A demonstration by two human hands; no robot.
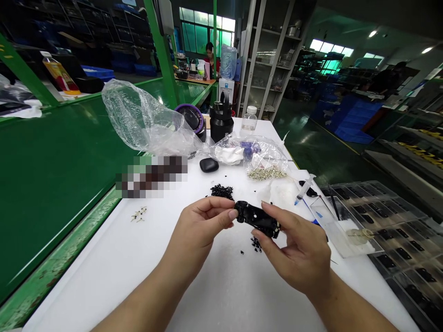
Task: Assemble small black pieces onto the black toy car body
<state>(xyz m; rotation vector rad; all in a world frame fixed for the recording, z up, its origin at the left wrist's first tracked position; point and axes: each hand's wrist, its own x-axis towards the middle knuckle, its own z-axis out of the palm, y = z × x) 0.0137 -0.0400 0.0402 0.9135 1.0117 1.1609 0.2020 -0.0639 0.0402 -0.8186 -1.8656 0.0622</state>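
Over the white table I hold a long black plastic part (256, 218), shaped like a small toy car chassis, with a pale spot near its middle. My right hand (300, 242) grips its right end between thumb and fingers. At the left end, the thumb and index finger of my left hand (200, 221) close on its tip; whether a smaller piece is between them I cannot make out. Just beyond my hands lies a pile of tiny black pieces (222, 191). A smaller scatter of black bits (256, 244) is below the part, partly behind my right thumb.
Pale small pieces (266, 173) spill by a clear plastic bag (265, 150); others (139, 214) lie at left. A syringe (305, 189), a clear tray (346, 226) and compartment boxes (398, 230) are at right. Behind stand a black bottle (221, 123) and a jar (249, 121).
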